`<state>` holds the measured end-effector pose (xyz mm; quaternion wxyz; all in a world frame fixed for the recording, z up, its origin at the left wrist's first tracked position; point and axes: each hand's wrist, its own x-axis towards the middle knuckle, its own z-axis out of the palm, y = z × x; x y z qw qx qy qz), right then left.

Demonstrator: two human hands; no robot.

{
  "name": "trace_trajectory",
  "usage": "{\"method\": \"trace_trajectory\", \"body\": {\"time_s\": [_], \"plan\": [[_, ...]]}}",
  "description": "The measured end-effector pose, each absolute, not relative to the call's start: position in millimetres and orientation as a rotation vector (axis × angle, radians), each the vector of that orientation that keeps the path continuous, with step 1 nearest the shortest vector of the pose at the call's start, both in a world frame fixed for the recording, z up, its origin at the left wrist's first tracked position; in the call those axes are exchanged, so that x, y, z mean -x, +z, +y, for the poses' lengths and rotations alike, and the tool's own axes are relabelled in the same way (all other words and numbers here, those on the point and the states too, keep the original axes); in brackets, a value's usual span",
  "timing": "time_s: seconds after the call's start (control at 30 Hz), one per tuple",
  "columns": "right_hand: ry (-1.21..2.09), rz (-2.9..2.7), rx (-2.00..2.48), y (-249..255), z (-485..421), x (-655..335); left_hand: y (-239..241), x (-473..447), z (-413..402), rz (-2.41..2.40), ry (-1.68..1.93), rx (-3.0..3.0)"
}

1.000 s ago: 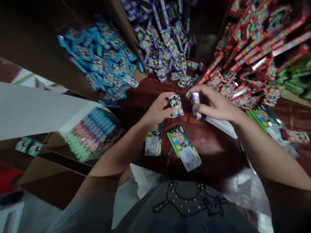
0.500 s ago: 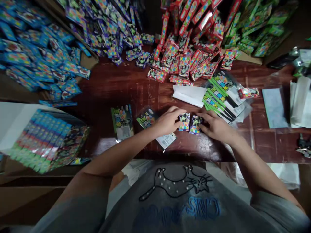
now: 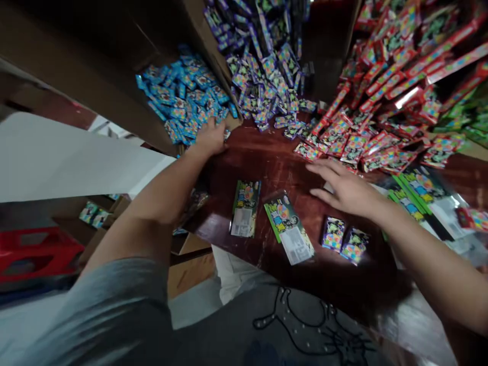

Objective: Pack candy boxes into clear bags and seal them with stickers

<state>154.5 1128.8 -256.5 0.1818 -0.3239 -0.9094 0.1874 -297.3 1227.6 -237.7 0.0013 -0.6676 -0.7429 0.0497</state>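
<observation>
My left hand (image 3: 211,137) reaches to the near edge of a heap of small blue candy boxes (image 3: 190,96), its fingers apart and bent down over them; the fingertips are partly hidden. My right hand (image 3: 339,185) hovers open with spread fingers, just in front of the red candy boxes (image 3: 354,145), and holds nothing. Below it, a purple candy box (image 3: 333,234) lies beside a second purple box (image 3: 355,245) on the dark red table. Left of these lie two printed clear packages, an upright one (image 3: 245,208) and a tilted one (image 3: 288,227).
Purple boxes (image 3: 267,76) fill a carton behind the table's middle. Cardboard walls (image 3: 211,38) divide the heaps. Green printed packages (image 3: 419,195) lie at right with a red box (image 3: 473,218) on them. A red plastic crate (image 3: 38,254) stands low at left.
Both hands have let go of the two purple boxes, which now lie on the table. The left hand has moved to the blue heap, the right towards the red one. The view has swung left.
</observation>
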Motion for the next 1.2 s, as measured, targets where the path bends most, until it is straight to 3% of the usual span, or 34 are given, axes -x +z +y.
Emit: {"method": "trace_trajectory", "body": {"time_s": [0.2, 0.37, 0.53, 0.73, 1.03, 1.2], "plan": [[0.252, -2.734, 1.264, -270, 1281, -15, -263, 332, 1258, -2.296, 0.112, 2.165], [0.028, -2.644, 1.637, -271, 1341, 35, -268, 347, 1268, -2.231, 0.018, 2.170], [-0.152, -2.592, 1.389, -274, 1350, 69, -261, 339, 1267, -2.081, -0.040, 2.216], [-0.011, -2.608, 1.426, -280, 1350, 97, -241, 314, 1253, -2.095, 0.051, 2.274], [0.094, -2.699, 1.240, -257, 1323, 51, -235, 240, 1215, -2.210, -0.579, 2.634], [0.105, -2.739, 1.193, -249, 1324, 58, -234, 169, 1161, -2.099, -0.461, 2.885]]}}
